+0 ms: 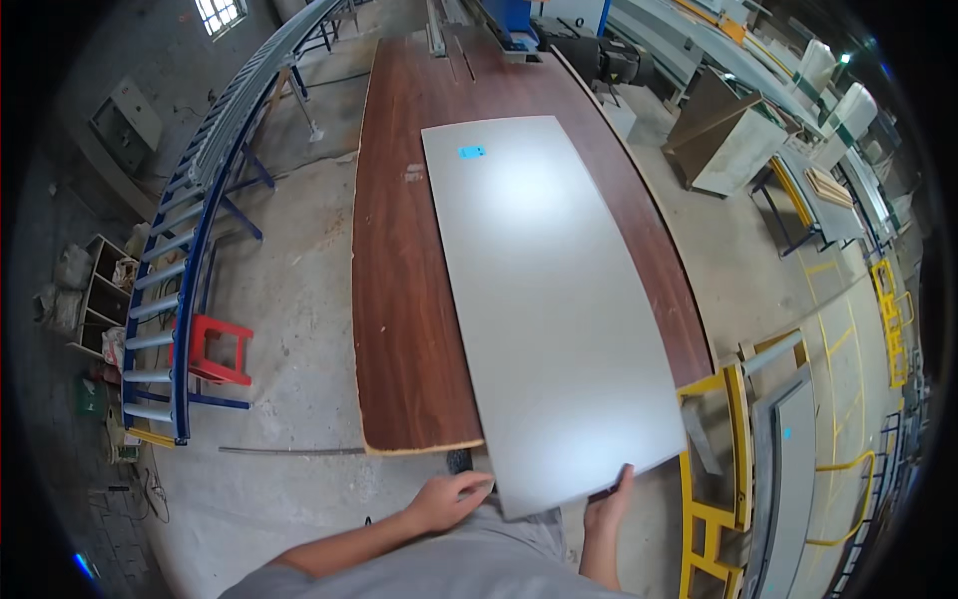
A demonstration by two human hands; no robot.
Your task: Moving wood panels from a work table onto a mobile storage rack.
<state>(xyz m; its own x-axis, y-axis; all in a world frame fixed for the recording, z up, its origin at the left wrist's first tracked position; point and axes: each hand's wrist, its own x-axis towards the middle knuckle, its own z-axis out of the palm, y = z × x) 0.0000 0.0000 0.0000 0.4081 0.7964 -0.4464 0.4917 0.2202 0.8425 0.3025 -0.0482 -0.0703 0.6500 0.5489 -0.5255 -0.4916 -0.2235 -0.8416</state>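
A long, glossy light-grey panel [559,299] with a small blue sticker [472,152] near its far left corner lies on the dark red-brown wood-grain table top [404,299]. Its near end juts past the table toward my body. With the thumb on top and the fingers beneath, my right hand [606,509] grips the panel's near edge. My left hand [447,502] is at the left side edge, close to the near corner; its curled fingers meet the panel there, and their tips are partly hidden.
A blue-framed roller conveyor [180,270] runs along the left, with a red stool [218,349] beside it. Blue machinery [511,22] stands at the table's far end. To the right are a yellow frame [740,449], another grey panel [783,479] and a box-like cabinet [726,135].
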